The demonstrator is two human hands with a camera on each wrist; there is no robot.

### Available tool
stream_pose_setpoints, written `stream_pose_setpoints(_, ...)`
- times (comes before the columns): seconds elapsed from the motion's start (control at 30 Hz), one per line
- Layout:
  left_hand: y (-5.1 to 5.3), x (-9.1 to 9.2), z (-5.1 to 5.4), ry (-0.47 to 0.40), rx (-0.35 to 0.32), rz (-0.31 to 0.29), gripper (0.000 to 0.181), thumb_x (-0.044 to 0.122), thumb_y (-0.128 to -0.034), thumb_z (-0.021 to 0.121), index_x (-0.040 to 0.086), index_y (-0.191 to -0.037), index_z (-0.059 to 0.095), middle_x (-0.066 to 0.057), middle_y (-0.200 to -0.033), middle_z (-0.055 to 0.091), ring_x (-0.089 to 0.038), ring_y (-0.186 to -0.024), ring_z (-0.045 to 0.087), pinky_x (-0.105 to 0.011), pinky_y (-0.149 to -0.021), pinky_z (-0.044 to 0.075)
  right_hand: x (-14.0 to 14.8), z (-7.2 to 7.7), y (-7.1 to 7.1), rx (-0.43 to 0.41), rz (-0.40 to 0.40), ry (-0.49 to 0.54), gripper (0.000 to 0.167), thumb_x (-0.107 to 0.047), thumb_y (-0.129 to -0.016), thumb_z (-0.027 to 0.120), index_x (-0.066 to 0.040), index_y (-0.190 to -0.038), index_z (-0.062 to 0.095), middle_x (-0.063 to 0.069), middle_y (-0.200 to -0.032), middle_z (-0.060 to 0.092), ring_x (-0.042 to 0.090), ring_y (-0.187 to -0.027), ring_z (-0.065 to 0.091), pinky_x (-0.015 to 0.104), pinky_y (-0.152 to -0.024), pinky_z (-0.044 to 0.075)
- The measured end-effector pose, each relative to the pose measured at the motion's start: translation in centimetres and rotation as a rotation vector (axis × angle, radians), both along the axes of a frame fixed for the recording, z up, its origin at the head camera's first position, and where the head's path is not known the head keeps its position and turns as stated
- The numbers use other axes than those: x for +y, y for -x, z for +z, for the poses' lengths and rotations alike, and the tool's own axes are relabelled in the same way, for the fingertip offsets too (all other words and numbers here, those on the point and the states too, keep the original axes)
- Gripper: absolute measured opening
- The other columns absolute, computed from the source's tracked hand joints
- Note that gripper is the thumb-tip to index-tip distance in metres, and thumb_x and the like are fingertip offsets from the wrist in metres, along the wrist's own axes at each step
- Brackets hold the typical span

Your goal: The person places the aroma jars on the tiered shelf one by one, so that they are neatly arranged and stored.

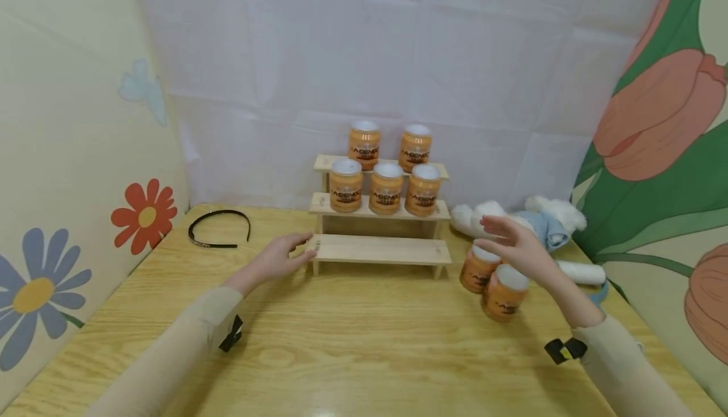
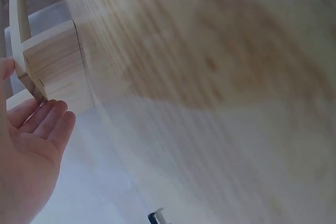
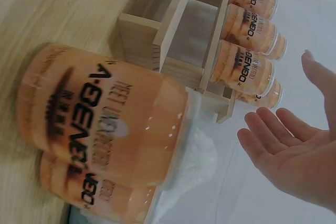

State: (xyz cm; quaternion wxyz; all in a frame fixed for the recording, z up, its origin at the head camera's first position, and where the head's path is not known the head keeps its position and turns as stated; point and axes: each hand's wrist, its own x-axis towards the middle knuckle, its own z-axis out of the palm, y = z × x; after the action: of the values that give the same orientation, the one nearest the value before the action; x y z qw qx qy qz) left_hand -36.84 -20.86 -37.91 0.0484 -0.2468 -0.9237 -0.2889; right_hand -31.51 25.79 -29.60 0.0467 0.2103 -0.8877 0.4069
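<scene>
My left hand (image 1: 281, 256) is at the left end of a three-tier wooden display stand (image 1: 378, 249), its thumb and fingers pinching the end of the lowest board. In the left wrist view, the fingertips (image 2: 55, 111) touch the board's corner. My right hand (image 1: 520, 249) is raised with fingers extended, holding nothing, over two orange jars with white lids, a front jar (image 1: 505, 297) and a rear jar (image 1: 478, 271), on the table. Two similar jars (image 1: 364, 145) stand on the top tier and three (image 1: 388, 191) on the middle one. The lowest board bears no jar.
A black headband (image 1: 220, 246) lies on the wooden table (image 1: 318, 347) at the left. To the right rest a white plush toy with blue cloth (image 1: 543, 224) and a white roll (image 1: 582, 273). White cloth (image 1: 392, 57) hangs behind the stand.
</scene>
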Motion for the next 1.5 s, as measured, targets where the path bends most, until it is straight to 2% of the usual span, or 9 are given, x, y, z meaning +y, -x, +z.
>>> stream_pose_setpoints(0.27,0.0,0.0,0.0,0.008,0.006,-0.005,0.062,0.035,-0.0967,0.052,-0.007,-0.14,0.037,-0.027,-0.14,0.043,-0.042,-0.124,0.047,-0.051,-0.101,0.042,1.9,-1.3,-1.8,0.017,-0.011,-0.032,0.054,-0.023,-0.093,0.06,0.001,-0.138,0.042,0.023,-0.139,0.046,0.039,-0.124,0.045,0.052,-0.1,0.042)
stream_pose_setpoints(0.6,0.0,-0.1,0.0,-0.007,-0.025,0.008,0.064,0.039,-0.0965,0.051,-0.004,-0.142,0.036,-0.024,-0.142,0.042,-0.041,-0.126,0.045,-0.051,-0.102,0.042,3.7,-2.3,-3.3,-0.052,-0.01,-0.107,0.053,-0.023,-0.093,0.06,0.004,-0.136,0.044,0.027,-0.135,0.047,0.046,-0.122,0.044,0.051,-0.098,0.044)
stream_pose_setpoints(0.9,-0.1,0.0,0.1,-0.005,-0.025,0.002,0.063,0.037,-0.0967,0.051,-0.004,-0.142,0.036,-0.025,-0.142,0.042,-0.041,-0.125,0.045,-0.052,-0.102,0.042,4.3,-3.2,-3.2,0.031,-0.013,-0.153,0.046,-0.014,-0.089,0.065,0.007,-0.128,0.052,0.027,-0.127,0.053,0.046,-0.117,0.048,0.054,-0.097,0.044)
stream_pose_setpoints(1.1,-0.3,-0.3,0.2,-0.006,-0.028,0.011,0.063,0.037,-0.0967,0.051,-0.004,-0.142,0.036,-0.025,-0.142,0.042,-0.041,-0.125,0.045,-0.051,-0.102,0.042,4.0,-3.2,-3.1,0.042,-0.021,-0.152,0.044,-0.012,-0.088,0.066,0.008,-0.125,0.054,0.028,-0.124,0.055,0.046,-0.114,0.051,0.054,-0.095,0.045)
stream_pose_setpoints(1.33,-0.2,-0.4,0.1,0.012,-0.02,0.018,0.063,0.038,-0.0968,0.05,-0.004,-0.142,0.035,-0.024,-0.142,0.042,-0.041,-0.125,0.046,-0.051,-0.102,0.041,3.7,-3.6,-3.0,0.077,-0.067,-0.172,0.049,-0.02,-0.086,0.069,0.005,-0.126,0.055,0.024,-0.124,0.057,0.04,-0.11,0.055,0.049,-0.088,0.05)
stream_pose_setpoints(1.5,-0.2,-0.2,0.2,0.011,-0.02,-0.006,0.064,0.037,-0.0971,0.05,-0.006,-0.141,0.035,-0.025,-0.142,0.041,-0.041,-0.125,0.045,-0.051,-0.103,0.041,3.8,-3.8,-3.3,0.044,-0.086,-0.194,0.062,-0.025,-0.085,0.07,0.008,-0.132,0.047,0.029,-0.129,0.051,0.043,-0.11,0.054,0.048,-0.087,0.05)
